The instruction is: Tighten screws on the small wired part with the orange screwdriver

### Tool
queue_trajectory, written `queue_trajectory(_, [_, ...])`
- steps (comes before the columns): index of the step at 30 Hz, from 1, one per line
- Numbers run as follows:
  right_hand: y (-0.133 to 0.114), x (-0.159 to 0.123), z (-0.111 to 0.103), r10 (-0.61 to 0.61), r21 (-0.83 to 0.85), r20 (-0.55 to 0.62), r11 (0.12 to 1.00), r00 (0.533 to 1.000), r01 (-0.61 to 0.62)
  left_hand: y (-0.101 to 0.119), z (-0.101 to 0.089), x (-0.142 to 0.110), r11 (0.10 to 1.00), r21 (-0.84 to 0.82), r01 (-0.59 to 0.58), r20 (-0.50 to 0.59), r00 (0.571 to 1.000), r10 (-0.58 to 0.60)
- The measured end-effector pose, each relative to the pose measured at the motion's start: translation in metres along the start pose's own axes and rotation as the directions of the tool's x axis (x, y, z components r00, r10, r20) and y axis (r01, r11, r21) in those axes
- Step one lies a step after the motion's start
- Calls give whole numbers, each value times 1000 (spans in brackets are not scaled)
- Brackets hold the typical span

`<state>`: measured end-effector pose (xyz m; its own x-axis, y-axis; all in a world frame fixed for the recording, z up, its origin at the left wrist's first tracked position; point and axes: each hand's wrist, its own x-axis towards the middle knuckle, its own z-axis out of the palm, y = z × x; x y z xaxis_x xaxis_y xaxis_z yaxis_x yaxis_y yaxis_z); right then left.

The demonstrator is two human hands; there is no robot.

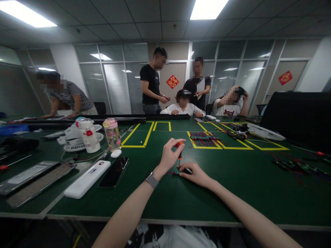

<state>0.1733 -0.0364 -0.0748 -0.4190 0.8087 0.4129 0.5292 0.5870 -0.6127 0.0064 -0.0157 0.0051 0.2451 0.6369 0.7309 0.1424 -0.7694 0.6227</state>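
My left hand [169,154], with a watch on its wrist, is closed round the handle of an orange and black screwdriver [180,155]. The screwdriver stands nearly upright, its shaft pointing down at a small green part with thin wires [176,173] on the green table. Beside the tip, the fingers of my right hand [195,175] pinch that small part against the tabletop. Something black [186,171] shows at the right hand's fingers; I cannot make out what it is.
Wired green parts [204,139] lie bundled inside yellow tape [167,126]; more [305,167] lie at right. Left are a black phone [113,172], white case [87,179], pink-lidded bottle [112,134], white cup [89,136] and metal plates [41,182]. Several people are across the table.
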Motion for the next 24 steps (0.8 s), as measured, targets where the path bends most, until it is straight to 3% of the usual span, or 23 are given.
queue_trajectory(24, [-6, -1, -2, 0, -9, 5, 1000, 1000, 0, 4, -1, -1, 999, -45, 5, 0, 1000, -5])
